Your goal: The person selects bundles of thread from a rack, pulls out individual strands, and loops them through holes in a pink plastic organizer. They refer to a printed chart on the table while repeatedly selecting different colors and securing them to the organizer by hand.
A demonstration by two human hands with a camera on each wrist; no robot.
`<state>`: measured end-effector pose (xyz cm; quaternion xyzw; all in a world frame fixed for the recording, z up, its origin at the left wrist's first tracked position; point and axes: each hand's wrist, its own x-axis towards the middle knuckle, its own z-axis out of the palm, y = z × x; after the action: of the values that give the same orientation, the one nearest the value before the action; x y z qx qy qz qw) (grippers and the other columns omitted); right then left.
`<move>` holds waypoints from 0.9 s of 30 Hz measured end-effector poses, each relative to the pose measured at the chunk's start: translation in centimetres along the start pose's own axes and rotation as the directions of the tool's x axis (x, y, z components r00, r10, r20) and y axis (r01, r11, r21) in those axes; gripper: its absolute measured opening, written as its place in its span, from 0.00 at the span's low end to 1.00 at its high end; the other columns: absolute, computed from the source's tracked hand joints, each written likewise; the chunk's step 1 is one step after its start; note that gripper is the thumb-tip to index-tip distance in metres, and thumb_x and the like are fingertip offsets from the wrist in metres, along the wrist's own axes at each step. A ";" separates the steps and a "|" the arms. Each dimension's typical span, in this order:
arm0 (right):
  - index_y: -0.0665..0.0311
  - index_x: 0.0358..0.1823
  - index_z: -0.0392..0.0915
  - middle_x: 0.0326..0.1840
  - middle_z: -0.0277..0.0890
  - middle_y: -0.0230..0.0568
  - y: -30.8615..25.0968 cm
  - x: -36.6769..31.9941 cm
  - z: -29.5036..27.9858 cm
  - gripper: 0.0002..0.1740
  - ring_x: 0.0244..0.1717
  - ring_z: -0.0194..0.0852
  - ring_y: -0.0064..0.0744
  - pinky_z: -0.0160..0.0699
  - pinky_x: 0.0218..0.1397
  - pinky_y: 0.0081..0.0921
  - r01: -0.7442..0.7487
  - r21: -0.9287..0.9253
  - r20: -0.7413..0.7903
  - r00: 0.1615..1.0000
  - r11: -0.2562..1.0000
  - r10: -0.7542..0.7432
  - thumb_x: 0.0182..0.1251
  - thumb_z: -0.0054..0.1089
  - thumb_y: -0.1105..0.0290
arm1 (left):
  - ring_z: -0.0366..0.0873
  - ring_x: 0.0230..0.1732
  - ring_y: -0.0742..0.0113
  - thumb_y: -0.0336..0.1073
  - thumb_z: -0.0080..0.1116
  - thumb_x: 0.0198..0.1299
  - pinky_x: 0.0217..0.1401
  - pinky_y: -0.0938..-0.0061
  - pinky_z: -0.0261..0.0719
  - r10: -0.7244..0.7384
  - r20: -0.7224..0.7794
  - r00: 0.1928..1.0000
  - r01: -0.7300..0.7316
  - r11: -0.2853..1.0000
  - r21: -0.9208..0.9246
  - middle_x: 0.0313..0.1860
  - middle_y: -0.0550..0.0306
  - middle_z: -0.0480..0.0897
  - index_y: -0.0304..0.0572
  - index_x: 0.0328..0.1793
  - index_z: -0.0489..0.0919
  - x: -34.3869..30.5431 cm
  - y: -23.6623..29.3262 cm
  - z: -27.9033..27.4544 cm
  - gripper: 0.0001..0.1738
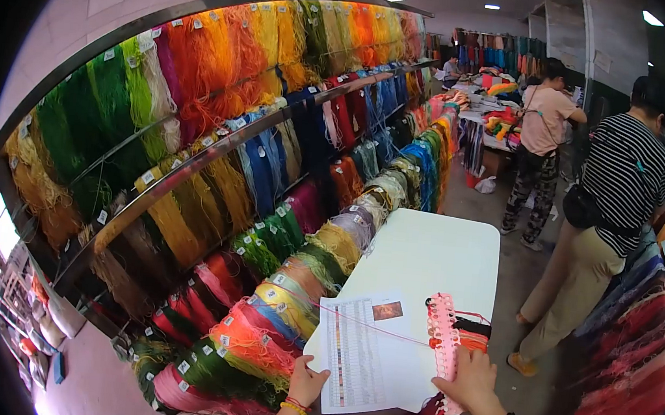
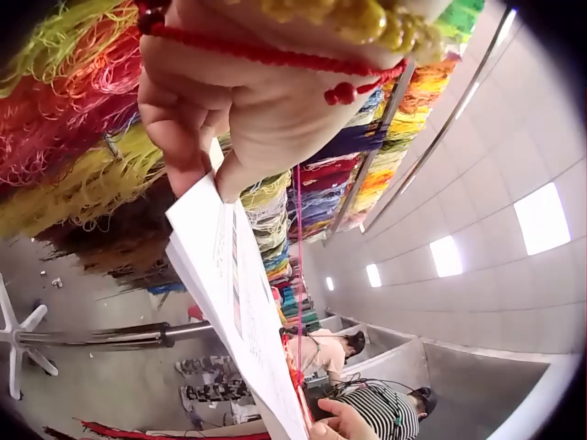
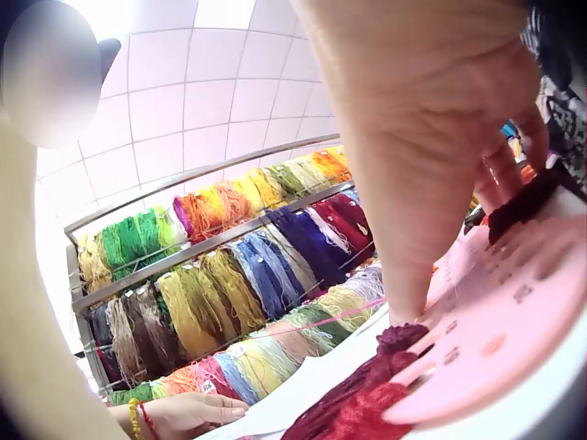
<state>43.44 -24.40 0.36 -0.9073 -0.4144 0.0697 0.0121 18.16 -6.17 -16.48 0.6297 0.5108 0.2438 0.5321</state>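
Observation:
My left hand pinches the lower left edge of a printed sheet of paper between thumb and fingers; the left wrist view shows more than one layer of paper. The sheet carries a colour chart and a small picture. My right hand grips a pink punched thread holder, thumb at its left edge and fingers across its right side. Black and red threads hang from the holder's right side, and dark red thread is looped through it near my thumb. A single pink strand stretches leftward over the sheet.
Under the sheet and holder is a white tabletop. Racks of coloured thread hanks line the left, with a lower row beside the table. Two people stand at the right, near more red hanks.

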 end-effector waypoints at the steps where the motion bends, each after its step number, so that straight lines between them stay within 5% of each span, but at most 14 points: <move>1: 0.62 0.58 0.64 0.50 0.65 0.47 0.1 -0.2 0.0 0.45 0.52 0.62 0.46 0.61 0.54 0.47 -0.022 -0.003 -0.013 1.000 1.000 0.022 0.39 0.65 0.44 | 0.72 0.21 0.71 0.32 0.64 0.48 0.29 0.77 0.71 0.007 0.003 1.000 -0.007 1.000 -0.028 0.19 0.58 0.74 0.31 0.54 0.64 0.1 0.3 -0.1 0.29; 6: 0.61 0.58 0.65 0.50 0.64 0.45 0.9 -1.4 0.9 0.43 0.52 0.62 0.43 0.63 0.51 0.46 -0.115 -0.031 -0.090 0.990 0.993 0.112 0.41 0.64 0.45 | 0.71 0.21 0.75 0.29 0.59 0.51 0.25 0.79 0.70 -0.046 0.046 0.998 0.057 0.953 -0.296 0.20 0.61 0.75 0.29 0.48 0.69 -0.3 -0.7 -0.1 0.19; 11: 0.63 0.56 0.64 0.49 0.63 0.48 1.2 -2.1 1.2 0.41 0.49 0.67 0.48 0.72 0.45 0.44 -0.140 0.066 -0.115 0.982 0.988 0.147 0.41 0.63 0.49 | 0.65 0.19 0.81 0.28 0.53 0.54 0.22 0.82 0.63 -0.011 -0.077 0.997 -0.003 0.983 -0.181 0.18 0.65 0.71 0.35 0.36 0.73 -1.1 -1.5 -0.5 0.05; 19: 0.62 0.59 0.60 0.53 0.63 0.54 6.2 0.4 0.3 0.38 0.47 0.71 0.58 0.72 0.49 0.45 -0.126 0.279 -0.031 0.990 0.952 0.141 0.46 0.57 0.53 | 0.72 0.24 0.72 0.23 0.44 0.53 0.29 0.76 0.71 0.216 -0.247 0.945 -0.220 0.975 0.011 0.24 0.54 0.77 0.33 0.38 0.74 -3.6 1.9 -1.9 0.09; 23: 0.66 0.58 0.61 0.48 0.70 0.55 14.2 3.3 -0.5 0.39 0.50 0.72 0.53 0.71 0.51 0.40 -0.078 0.542 -0.115 0.979 0.837 0.166 0.44 0.60 0.56 | 0.72 0.29 0.74 0.22 0.43 0.50 0.35 0.78 0.71 0.217 -0.339 0.915 -0.218 0.975 0.037 0.30 0.55 0.76 0.31 0.39 0.74 -6.6 6.7 -2.4 0.11; 24: 0.68 0.57 0.62 0.41 0.73 0.52 16.8 4.0 -1.0 0.36 0.43 0.75 0.42 0.74 0.45 0.33 -0.023 0.561 -0.191 0.969 0.827 0.157 0.46 0.62 0.61 | 0.71 0.31 0.74 0.22 0.43 0.50 0.36 0.79 0.70 0.213 -0.357 0.909 -0.196 0.977 0.083 0.32 0.56 0.76 0.30 0.38 0.74 -7.6 8.3 -2.6 0.11; 27: 0.69 0.57 0.62 0.39 0.72 0.46 25.5 6.2 -2.4 0.33 0.35 0.75 0.31 0.74 0.37 0.25 -0.094 0.823 -0.089 0.953 0.561 0.290 0.49 0.62 0.66 | 0.70 0.32 0.75 0.22 0.43 0.51 0.37 0.80 0.69 0.176 -0.508 0.843 -0.178 0.983 0.045 0.32 0.59 0.75 0.30 0.40 0.74 -9.8 11.7 -2.7 0.11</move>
<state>66.89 -36.39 0.00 -0.8428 -0.2310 0.1536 0.4612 16.82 -12.89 -2.58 0.5862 0.5725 0.4506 0.3544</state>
